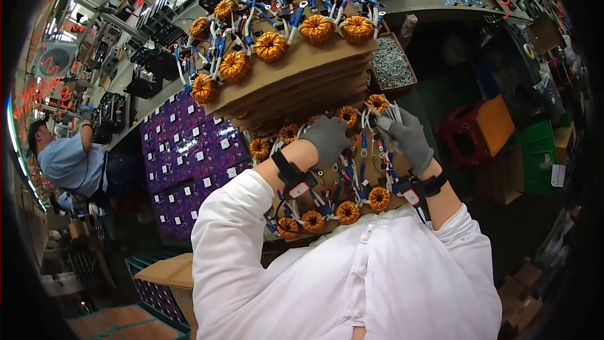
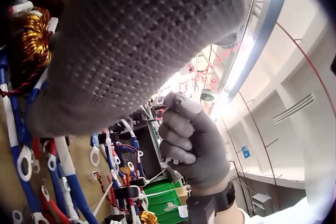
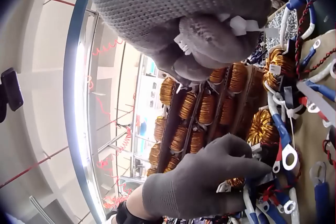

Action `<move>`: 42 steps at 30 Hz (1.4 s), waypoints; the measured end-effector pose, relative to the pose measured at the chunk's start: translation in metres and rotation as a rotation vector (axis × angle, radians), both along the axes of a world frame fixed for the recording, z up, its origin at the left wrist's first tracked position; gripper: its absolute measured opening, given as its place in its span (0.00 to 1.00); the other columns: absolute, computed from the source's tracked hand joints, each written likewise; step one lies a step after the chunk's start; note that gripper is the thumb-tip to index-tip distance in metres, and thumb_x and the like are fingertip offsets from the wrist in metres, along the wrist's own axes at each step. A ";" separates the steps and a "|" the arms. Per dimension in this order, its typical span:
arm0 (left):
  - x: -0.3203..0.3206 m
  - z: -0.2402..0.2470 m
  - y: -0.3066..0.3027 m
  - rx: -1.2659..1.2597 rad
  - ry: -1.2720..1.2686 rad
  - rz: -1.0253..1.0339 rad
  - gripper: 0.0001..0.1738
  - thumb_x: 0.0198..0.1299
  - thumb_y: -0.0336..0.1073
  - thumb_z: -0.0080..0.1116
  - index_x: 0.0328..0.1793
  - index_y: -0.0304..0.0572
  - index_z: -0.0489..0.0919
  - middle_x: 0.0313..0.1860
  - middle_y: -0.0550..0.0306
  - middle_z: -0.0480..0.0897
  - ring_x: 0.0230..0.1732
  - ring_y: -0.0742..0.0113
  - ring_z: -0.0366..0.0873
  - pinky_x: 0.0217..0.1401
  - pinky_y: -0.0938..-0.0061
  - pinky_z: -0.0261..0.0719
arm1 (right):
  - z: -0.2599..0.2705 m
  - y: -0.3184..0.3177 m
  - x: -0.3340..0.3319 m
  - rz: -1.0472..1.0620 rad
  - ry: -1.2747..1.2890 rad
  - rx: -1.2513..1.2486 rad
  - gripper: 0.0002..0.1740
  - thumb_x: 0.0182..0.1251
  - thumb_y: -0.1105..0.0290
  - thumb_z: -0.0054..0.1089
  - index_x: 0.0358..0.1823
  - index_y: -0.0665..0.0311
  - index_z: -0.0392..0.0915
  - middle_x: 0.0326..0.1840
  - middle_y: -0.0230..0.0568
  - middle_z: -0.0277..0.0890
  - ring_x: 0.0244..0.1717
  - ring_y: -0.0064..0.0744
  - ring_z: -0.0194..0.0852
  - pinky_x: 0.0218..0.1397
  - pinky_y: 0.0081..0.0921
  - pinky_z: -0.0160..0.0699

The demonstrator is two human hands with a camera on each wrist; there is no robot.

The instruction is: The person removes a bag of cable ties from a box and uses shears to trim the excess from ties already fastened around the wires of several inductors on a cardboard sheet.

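The right hand [image 1: 406, 138] has its fingers curled around a bundle of white ties [image 1: 395, 113], whose free ends fan out away from the body. The left hand [image 1: 327, 140] reaches in with its fingertips among the leads [image 3: 287, 158] of a coil [image 1: 346, 116]; they touch there, but I cannot tell whether they pinch anything.

That coil lies just beyond the left fingertips, on the side toward the stack [image 1: 296, 88], in the far row on the cardboard [image 2: 81, 155]. Its leads run back toward the person, so the ties' length lies roughly along them, not across. The left hand is nearer this coil; the right is nearer the next coil [image 1: 377, 102], just beside the ties.
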State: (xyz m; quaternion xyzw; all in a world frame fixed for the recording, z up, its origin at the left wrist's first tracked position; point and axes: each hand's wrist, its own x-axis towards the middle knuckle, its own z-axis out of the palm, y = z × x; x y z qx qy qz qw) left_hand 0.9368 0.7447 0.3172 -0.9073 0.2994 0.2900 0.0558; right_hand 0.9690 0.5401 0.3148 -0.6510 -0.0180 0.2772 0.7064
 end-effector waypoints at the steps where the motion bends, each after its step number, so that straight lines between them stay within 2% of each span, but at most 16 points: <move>1: 0.001 -0.001 -0.002 -0.002 0.000 0.000 0.23 0.54 0.33 0.57 0.58 0.61 0.80 0.55 0.48 0.73 0.57 0.50 0.71 0.58 0.62 0.73 | -0.002 0.001 -0.002 0.007 -0.015 -0.039 0.10 0.63 0.66 0.59 0.40 0.65 0.76 0.21 0.25 0.69 0.19 0.11 0.60 0.20 0.12 0.57; 3: 0.005 -0.001 -0.004 0.054 -0.021 -0.085 0.22 0.54 0.34 0.58 0.58 0.53 0.79 0.55 0.47 0.73 0.57 0.50 0.71 0.57 0.62 0.73 | -0.005 0.001 -0.004 0.016 -0.037 -0.080 0.09 0.62 0.68 0.61 0.38 0.65 0.77 0.22 0.24 0.69 0.21 0.11 0.61 0.22 0.13 0.59; 7: 0.018 -0.001 -0.004 -0.015 0.046 -0.027 0.22 0.53 0.35 0.58 0.57 0.51 0.79 0.55 0.46 0.73 0.57 0.50 0.71 0.56 0.61 0.74 | -0.007 -0.002 -0.007 -0.032 0.018 -0.032 0.10 0.59 0.69 0.62 0.40 0.67 0.79 0.27 0.25 0.72 0.26 0.11 0.64 0.28 0.13 0.62; 9: 0.023 0.005 -0.006 0.041 0.281 0.009 0.20 0.53 0.34 0.58 0.55 0.50 0.81 0.55 0.45 0.73 0.58 0.49 0.71 0.55 0.61 0.75 | -0.011 -0.006 -0.009 -0.046 0.027 -0.015 0.11 0.59 0.69 0.62 0.41 0.67 0.79 0.29 0.25 0.74 0.27 0.12 0.65 0.29 0.12 0.63; 12: 0.030 -0.001 -0.009 0.071 0.365 0.079 0.18 0.51 0.34 0.59 0.51 0.47 0.83 0.54 0.45 0.74 0.59 0.50 0.71 0.54 0.62 0.75 | -0.015 -0.010 -0.008 0.000 0.073 -0.066 0.13 0.61 0.69 0.61 0.44 0.67 0.79 0.32 0.29 0.76 0.31 0.13 0.68 0.33 0.13 0.67; 14: 0.021 -0.001 -0.016 0.136 0.272 -0.002 0.18 0.51 0.33 0.60 0.50 0.46 0.83 0.54 0.46 0.74 0.59 0.51 0.71 0.54 0.62 0.75 | -0.014 -0.007 -0.010 0.020 -0.024 -0.155 0.11 0.63 0.70 0.59 0.45 0.66 0.79 0.32 0.29 0.76 0.31 0.12 0.68 0.34 0.13 0.67; 16: 0.010 -0.002 -0.020 0.199 0.180 -0.083 0.17 0.50 0.32 0.60 0.49 0.44 0.84 0.54 0.47 0.74 0.59 0.51 0.71 0.54 0.63 0.75 | -0.014 -0.008 -0.012 0.027 -0.051 -0.122 0.10 0.64 0.70 0.58 0.45 0.65 0.79 0.30 0.28 0.76 0.29 0.11 0.68 0.31 0.13 0.66; 19: 0.005 -0.011 -0.006 -0.080 0.023 0.017 0.25 0.46 0.32 0.62 0.55 0.45 0.80 0.54 0.49 0.74 0.59 0.52 0.70 0.57 0.63 0.73 | -0.012 -0.011 -0.013 0.034 -0.030 -0.081 0.09 0.66 0.69 0.57 0.43 0.64 0.80 0.28 0.26 0.75 0.25 0.10 0.65 0.26 0.13 0.64; 22: 0.017 -0.002 0.011 -0.218 0.221 0.071 0.28 0.45 0.33 0.62 0.58 0.47 0.78 0.55 0.48 0.73 0.59 0.49 0.70 0.58 0.60 0.72 | -0.014 -0.011 -0.016 0.022 0.046 -0.047 0.08 0.67 0.67 0.57 0.41 0.62 0.79 0.25 0.24 0.73 0.21 0.10 0.63 0.22 0.14 0.61; 26: 0.030 0.001 0.010 -0.140 0.400 0.119 0.28 0.45 0.39 0.64 0.57 0.47 0.78 0.52 0.47 0.76 0.54 0.49 0.74 0.56 0.60 0.73 | -0.015 -0.009 -0.013 0.037 0.063 -0.066 0.08 0.67 0.65 0.57 0.41 0.62 0.79 0.22 0.22 0.69 0.18 0.10 0.60 0.20 0.13 0.59; 30: 0.026 -0.013 0.005 -0.159 0.232 0.053 0.27 0.45 0.43 0.65 0.54 0.45 0.79 0.47 0.48 0.79 0.50 0.48 0.76 0.54 0.61 0.74 | -0.011 -0.009 -0.011 0.006 0.034 -0.009 0.10 0.65 0.65 0.58 0.43 0.62 0.79 0.21 0.22 0.69 0.18 0.10 0.60 0.21 0.12 0.59; 33: 0.026 -0.016 0.014 -0.331 0.309 0.226 0.27 0.47 0.45 0.67 0.55 0.45 0.79 0.44 0.49 0.80 0.48 0.53 0.78 0.53 0.64 0.75 | -0.006 -0.012 -0.009 0.004 0.046 -0.001 0.10 0.64 0.65 0.59 0.43 0.62 0.79 0.22 0.22 0.69 0.18 0.10 0.60 0.21 0.12 0.58; 35: 0.019 -0.027 0.025 -0.769 0.319 0.637 0.28 0.48 0.45 0.68 0.56 0.42 0.78 0.45 0.50 0.82 0.47 0.60 0.80 0.53 0.69 0.76 | -0.007 -0.013 -0.009 -0.003 0.108 0.038 0.11 0.64 0.66 0.60 0.44 0.63 0.79 0.22 0.22 0.69 0.19 0.10 0.60 0.21 0.13 0.57; 38: 0.010 -0.039 0.022 -0.958 0.301 0.888 0.28 0.51 0.43 0.67 0.58 0.39 0.77 0.49 0.48 0.82 0.45 0.65 0.81 0.51 0.73 0.78 | -0.013 -0.005 -0.014 -0.021 0.079 -0.014 0.11 0.64 0.66 0.60 0.43 0.64 0.80 0.22 0.22 0.70 0.19 0.09 0.59 0.21 0.12 0.56; 39: 0.006 -0.046 0.019 -0.994 0.247 0.965 0.28 0.52 0.42 0.68 0.58 0.36 0.77 0.48 0.48 0.83 0.45 0.65 0.82 0.49 0.73 0.79 | -0.020 -0.004 -0.014 -0.021 0.113 0.000 0.11 0.62 0.67 0.61 0.41 0.67 0.81 0.24 0.25 0.73 0.22 0.11 0.64 0.24 0.15 0.62; 42: 0.000 -0.059 0.010 -0.970 0.000 0.916 0.29 0.52 0.42 0.68 0.58 0.36 0.76 0.45 0.49 0.84 0.44 0.66 0.83 0.49 0.72 0.79 | -0.029 0.006 -0.014 0.023 -0.045 -0.125 0.10 0.59 0.68 0.60 0.38 0.66 0.81 0.28 0.27 0.75 0.28 0.14 0.68 0.31 0.16 0.65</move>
